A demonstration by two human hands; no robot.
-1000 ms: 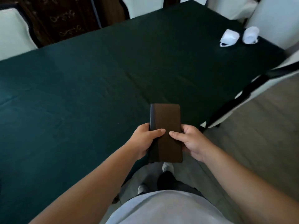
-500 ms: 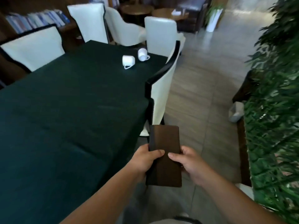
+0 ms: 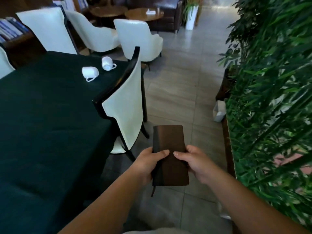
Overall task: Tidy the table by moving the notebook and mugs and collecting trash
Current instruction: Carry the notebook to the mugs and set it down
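Notebook (image 3: 169, 154) is pinched at both long edges between my left hand (image 3: 148, 163) and right hand (image 3: 196, 163), clear of the table (image 3: 42, 115) to their left, apparently for carrying elsewhere.

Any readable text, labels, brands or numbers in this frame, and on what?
None can be read.
Notebook, held by both hands: plain brown cover.
Two mugs on the table: plain white.
Book spines on the far-left shelf: too blurred to read.
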